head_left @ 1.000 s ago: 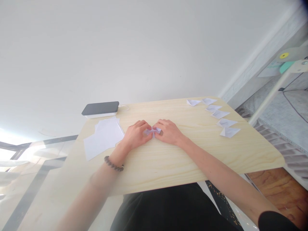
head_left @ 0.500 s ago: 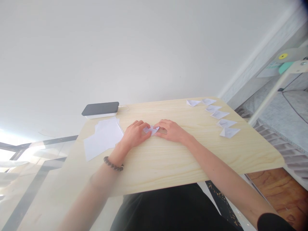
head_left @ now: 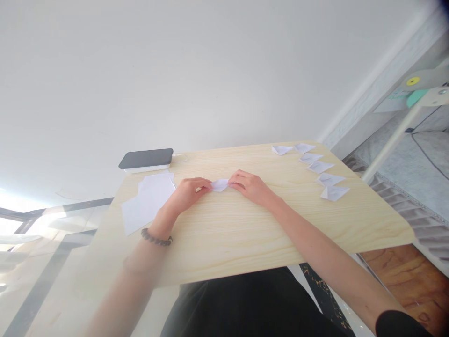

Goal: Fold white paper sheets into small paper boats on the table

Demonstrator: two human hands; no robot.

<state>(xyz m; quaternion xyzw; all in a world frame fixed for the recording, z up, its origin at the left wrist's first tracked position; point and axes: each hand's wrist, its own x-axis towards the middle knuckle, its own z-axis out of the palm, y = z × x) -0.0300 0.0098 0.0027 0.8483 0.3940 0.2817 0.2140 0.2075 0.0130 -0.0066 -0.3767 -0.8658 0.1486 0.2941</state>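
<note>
A small folded white paper boat (head_left: pixel 220 186) sits between my two hands over the middle of the table. My left hand (head_left: pixel 191 193) pinches its left tip between thumb and fingers. At the opposite tip, my right hand (head_left: pixel 249 186) grips the paper the same way. The fingers partly cover both ends. To the left of my left hand lie overlapping sheets of white paper (head_left: pixel 143 204). Several similar folded paper boats (head_left: pixel 336 193) lie in a slanting row on the right side of the table.
The light wooden table (head_left: pixel 238 248) stands against a pale wall. A dark-topped flat device (head_left: pixel 146 158) with a white cable rests at its back left corner. A white metal post (head_left: pixel 393 140) rises beyond the right edge.
My hands have moved apart, the left one shifting left, and now hold the paper by its two ends. More of the paper shows, flatter and stretched wider.
</note>
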